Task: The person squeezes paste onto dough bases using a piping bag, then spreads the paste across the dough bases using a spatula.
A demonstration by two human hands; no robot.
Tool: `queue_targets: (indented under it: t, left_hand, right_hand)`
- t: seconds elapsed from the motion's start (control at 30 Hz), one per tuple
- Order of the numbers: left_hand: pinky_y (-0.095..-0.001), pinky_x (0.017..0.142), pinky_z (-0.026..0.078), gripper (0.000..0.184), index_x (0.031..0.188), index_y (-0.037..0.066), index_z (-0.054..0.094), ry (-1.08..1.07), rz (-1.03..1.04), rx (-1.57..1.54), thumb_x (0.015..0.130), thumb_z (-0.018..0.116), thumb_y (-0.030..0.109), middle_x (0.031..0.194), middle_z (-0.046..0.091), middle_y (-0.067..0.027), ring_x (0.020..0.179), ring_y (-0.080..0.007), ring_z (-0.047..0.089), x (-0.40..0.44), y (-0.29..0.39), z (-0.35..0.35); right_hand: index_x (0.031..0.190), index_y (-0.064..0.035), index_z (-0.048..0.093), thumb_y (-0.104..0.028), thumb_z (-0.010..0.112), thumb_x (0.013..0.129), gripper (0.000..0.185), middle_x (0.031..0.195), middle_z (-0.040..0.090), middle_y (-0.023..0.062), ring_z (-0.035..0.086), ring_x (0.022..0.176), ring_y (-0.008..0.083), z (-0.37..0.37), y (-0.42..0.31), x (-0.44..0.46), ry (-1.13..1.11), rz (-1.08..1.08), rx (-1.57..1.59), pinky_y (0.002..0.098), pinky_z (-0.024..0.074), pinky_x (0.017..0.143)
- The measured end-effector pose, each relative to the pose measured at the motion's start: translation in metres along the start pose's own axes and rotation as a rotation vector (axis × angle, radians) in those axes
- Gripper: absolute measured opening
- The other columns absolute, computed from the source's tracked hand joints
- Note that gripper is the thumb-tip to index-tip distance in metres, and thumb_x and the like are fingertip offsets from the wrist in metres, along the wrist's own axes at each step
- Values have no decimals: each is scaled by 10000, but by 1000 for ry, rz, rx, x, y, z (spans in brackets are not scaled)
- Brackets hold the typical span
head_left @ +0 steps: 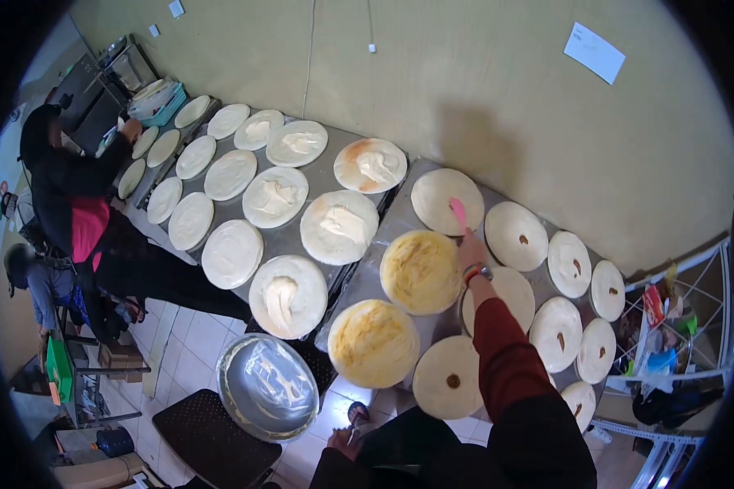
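Note:
My right hand (pixel 470 254) is closed around a pink spatula (pixel 457 212). Its blade touches a pale round cake layer (pixel 432 191) at the back of the right-hand table. Just left of the wrist is a round (pixel 420 273) streaked with yellow-brown spread, and a similar streaked round (pixel 373 344) lies nearer me. Under my forearm, another pale round (pixel 506 300) is partly hidden. A round with a brown dollop (pixel 453 381) at its centre sits near the front edge. My left hand (pixel 344 442) is low beside my leg, its fingers too unclear to read.
More rounds with brown dollops (pixel 517 238) fill the table's right side. Cream-topped rounds (pixel 276 197) cover the left table (pixel 289 236). A cream-smeared metal bowl (pixel 230 383) rests near a dark stool (pixel 212 436). A co-worker (pixel 81 187) stands far left; a wire rack (pixel 685 326) stands right.

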State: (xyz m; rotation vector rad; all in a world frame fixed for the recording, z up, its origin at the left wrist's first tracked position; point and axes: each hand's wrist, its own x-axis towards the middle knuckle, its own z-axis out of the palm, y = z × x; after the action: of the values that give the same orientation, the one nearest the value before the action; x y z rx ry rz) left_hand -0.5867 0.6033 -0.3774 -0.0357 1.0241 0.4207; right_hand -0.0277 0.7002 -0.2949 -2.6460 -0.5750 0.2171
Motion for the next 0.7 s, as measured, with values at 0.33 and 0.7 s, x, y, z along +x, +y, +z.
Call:
queue_targets:
  t: [0.33, 0.7]
  left_hand:
    - [-488, 906, 300, 212, 913, 179, 560, 91, 18, -71, 795, 488, 340, 1062, 554, -58, 1076, -231, 453, 16, -53, 31]
    - [-464, 925, 301, 273, 982, 164, 540, 200, -78, 17, 815, 465, 367, 1088, 539, -50, 1076, -244, 452, 23, -66, 40]
  right_hand:
    - [1063, -91, 522, -130, 393, 812, 285, 874, 584, 182, 561, 815, 349, -7, -5, 76, 99, -201, 116, 444, 445, 697]
    - [1140, -173, 470, -116, 381, 821, 336, 838, 558, 181, 561, 755, 337, -19, -6, 107, -13, -253, -56, 434, 460, 636]
